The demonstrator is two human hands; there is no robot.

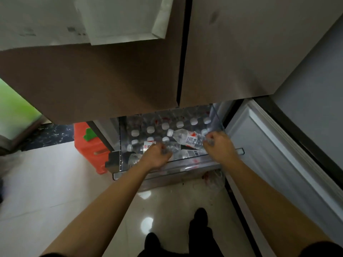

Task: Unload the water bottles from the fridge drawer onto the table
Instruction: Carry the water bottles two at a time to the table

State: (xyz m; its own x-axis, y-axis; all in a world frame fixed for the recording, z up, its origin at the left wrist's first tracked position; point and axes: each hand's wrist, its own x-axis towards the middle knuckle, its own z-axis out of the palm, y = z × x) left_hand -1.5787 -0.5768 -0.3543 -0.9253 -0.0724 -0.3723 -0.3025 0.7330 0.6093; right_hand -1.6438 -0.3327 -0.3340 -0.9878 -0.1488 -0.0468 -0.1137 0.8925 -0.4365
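Head view: I read both hands inside the open fridge drawer. My right hand is curled closed around the base end of a clear water bottle lying across the upright bottles; its long axis runs from the grip up and to the left, white cap farthest from the palm. My left hand is closed over a second lying bottle, cap pointing left. Both bottles are transparent, with red and blue labels. I judge the lift must go up and back.
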